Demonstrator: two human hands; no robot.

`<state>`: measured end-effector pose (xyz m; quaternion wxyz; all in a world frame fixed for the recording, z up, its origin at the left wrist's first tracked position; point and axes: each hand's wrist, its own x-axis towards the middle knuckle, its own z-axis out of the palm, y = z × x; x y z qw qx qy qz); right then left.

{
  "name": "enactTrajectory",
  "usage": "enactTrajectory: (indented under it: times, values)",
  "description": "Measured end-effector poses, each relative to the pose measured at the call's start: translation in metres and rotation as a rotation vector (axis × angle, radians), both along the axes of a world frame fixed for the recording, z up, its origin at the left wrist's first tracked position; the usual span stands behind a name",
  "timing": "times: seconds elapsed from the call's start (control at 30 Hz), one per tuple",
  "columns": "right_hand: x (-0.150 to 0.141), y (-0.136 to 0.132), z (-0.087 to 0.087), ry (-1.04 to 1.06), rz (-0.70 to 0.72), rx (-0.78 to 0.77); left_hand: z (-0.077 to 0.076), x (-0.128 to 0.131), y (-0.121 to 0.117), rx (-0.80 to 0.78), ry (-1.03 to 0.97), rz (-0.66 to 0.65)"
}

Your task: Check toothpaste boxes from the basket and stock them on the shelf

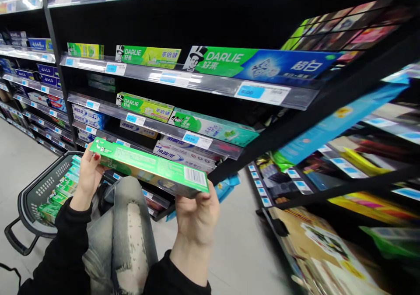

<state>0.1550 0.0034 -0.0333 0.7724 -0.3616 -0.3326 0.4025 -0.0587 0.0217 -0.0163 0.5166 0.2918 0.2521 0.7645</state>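
Note:
A long green toothpaste box (147, 163) is held level between my two hands, in front of the shelves and above my knees. My left hand (88, 172) grips its left end, thumb on the near side. At the other end, my right hand (198, 212) has its fingers closed around the corner beside the barcode. The barcode side faces up, and a darker printed side faces me. Down to the left, a dark shopping basket (24, 203) on the floor holds several green boxes (65, 185).
More toothpaste boxes stand on the shelves ahead, among them a large green and blue one (262, 63) and a teal one (213, 126). Clear price-tag rails (197, 82) edge the shelves. On the right, another rack (315, 194) of packaged goods looks blurred.

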Motion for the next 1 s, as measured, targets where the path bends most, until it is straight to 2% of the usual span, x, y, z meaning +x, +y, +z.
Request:
enactTrajectory:
  times: [0.1,0.23,0.37,0.5,0.67,0.73,0.83,1.0]
  values:
    - [-0.001,0.001,0.002,-0.045,-0.049,-0.154,-0.002,0.003,0.003,-0.055,0.138,0.108]
    - [-0.002,0.002,0.002,-0.090,-0.111,-0.327,-0.003,-0.001,0.006,-0.221,0.238,0.058]
    - [0.002,0.001,0.002,-0.083,0.044,-0.252,-0.006,-0.006,0.009,-0.274,0.234,-0.013]
    - [0.009,-0.002,0.000,-0.145,0.190,-0.128,-0.005,-0.013,0.007,-0.237,0.176,-0.063]
    - [0.015,-0.002,-0.002,-0.085,0.122,-0.168,-0.001,-0.027,-0.003,-0.148,0.155,-0.316]
    - [0.015,-0.003,0.000,-0.044,0.109,-0.192,-0.001,-0.029,-0.005,-0.148,0.178,-0.365]
    - [0.014,-0.004,0.005,-0.059,0.102,-0.213,-0.001,-0.027,-0.004,-0.169,0.207,-0.340]
    - [0.010,-0.005,0.006,-0.137,0.163,-0.251,-0.007,-0.020,0.005,-0.173,0.287,-0.180]
